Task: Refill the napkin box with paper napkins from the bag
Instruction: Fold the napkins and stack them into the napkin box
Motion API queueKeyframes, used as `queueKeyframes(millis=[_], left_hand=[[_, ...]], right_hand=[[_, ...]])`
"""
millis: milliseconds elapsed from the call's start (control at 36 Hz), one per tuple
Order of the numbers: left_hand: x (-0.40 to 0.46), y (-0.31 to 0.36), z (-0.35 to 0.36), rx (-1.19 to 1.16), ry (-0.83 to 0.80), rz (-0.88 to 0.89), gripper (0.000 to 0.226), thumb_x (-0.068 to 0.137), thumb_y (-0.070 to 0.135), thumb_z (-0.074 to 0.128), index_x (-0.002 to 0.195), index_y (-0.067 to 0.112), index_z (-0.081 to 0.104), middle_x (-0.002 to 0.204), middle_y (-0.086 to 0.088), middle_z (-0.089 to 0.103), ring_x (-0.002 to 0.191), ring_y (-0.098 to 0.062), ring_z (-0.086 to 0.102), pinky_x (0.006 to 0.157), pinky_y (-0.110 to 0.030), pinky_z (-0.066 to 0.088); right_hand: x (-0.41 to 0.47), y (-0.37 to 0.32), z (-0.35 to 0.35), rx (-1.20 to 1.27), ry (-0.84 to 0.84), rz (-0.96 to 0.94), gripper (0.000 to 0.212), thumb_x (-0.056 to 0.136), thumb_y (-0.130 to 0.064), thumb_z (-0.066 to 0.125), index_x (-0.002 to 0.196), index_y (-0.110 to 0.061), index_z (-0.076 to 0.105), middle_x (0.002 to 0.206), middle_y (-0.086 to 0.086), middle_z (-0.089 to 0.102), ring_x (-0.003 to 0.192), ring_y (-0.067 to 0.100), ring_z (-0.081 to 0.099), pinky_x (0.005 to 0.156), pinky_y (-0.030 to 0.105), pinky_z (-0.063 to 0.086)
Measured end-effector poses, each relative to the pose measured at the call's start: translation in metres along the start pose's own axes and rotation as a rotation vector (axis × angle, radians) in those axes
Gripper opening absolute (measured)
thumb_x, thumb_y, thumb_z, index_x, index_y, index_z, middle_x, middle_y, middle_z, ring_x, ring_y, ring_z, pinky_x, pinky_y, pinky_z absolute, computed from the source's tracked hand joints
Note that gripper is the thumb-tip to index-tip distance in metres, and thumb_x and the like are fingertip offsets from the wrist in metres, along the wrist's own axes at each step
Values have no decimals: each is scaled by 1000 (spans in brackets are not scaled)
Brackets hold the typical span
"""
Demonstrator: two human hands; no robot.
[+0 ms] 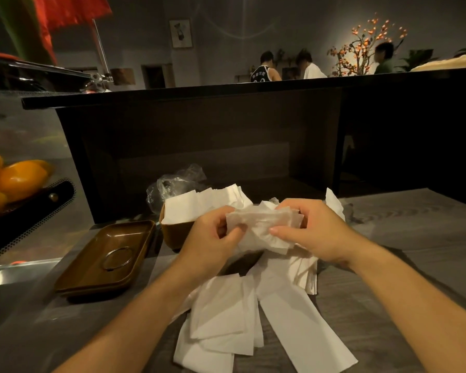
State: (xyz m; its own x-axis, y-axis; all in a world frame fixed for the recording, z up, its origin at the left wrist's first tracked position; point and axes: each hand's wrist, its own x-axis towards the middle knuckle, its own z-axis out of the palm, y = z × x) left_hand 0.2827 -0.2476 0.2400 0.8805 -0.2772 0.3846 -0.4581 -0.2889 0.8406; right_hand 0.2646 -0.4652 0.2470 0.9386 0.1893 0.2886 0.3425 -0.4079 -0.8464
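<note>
I see left hand (213,238) and right hand (315,232) both pinching crumpled soft white napkin wad (264,224) above brown wooden napkin box (175,232); flat folded napkins (226,319) fanned on grey table (388,224); crinkled clear bag (172,184) behind box; lid (105,254) beside it

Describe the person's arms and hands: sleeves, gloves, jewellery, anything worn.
Both forearms are bare as far as the frame shows; no sleeve or cuff is in view. The left hand and right hand wear no gloves. No watch, bracelet or ring is visible on either wrist or on the fingers that show. The nails look short and unpainted, though the dim light limits detail.
</note>
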Motion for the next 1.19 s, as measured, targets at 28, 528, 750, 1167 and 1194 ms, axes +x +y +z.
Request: queueKeyframes(millis=[28, 528, 750, 1167, 1194], left_hand=[[0, -1, 0, 3, -21, -7, 21, 94, 20, 68, 101, 40, 65, 102, 22, 68, 99, 1, 65, 80, -19, 58], [-4, -9, 13, 161, -132, -56, 11, 97, 34, 64, 106, 38, 60, 101, 15, 65, 92, -5, 65, 79, -36, 61], [-6, -8, 8, 45, -190, -153, 19, 101, 24, 59, 109, 40, 68, 107, 18, 71, 104, -2, 66, 93, -32, 55], [12, 12, -8, -48, 22, -112, 26, 98, 41, 58, 123, 32, 55, 112, 14, 66, 104, -6, 65, 84, -22, 57], [12, 12, -12, -48, -17, -132, 29, 98, 39, 59, 126, 34, 51, 116, 15, 64, 108, -7, 64, 89, -25, 57]], right_hand=[[-1, 1, -1, -19, -17, 12, 13, 87, -21, 79, 95, -29, 73, 91, -9, 72, 85, 8, 71, 73, 27, 60], [-2, 10, 7, -233, -115, 98, 14, 89, -34, 75, 102, -36, 69, 94, -16, 71, 89, 0, 67, 86, 34, 60], [3, -1, 6, 37, 56, 103, 9, 98, -20, 65, 100, -25, 72, 90, -9, 73, 90, 11, 71, 88, 37, 60], [32, -43, 25, 122, -38, 332, 18, 96, -32, 68, 112, -24, 69, 103, -4, 76, 96, 15, 73, 83, 31, 61], [35, -44, 26, 92, -18, 333, 18, 96, -30, 68, 113, -24, 69, 105, -4, 75, 98, 15, 72, 86, 33, 61]])
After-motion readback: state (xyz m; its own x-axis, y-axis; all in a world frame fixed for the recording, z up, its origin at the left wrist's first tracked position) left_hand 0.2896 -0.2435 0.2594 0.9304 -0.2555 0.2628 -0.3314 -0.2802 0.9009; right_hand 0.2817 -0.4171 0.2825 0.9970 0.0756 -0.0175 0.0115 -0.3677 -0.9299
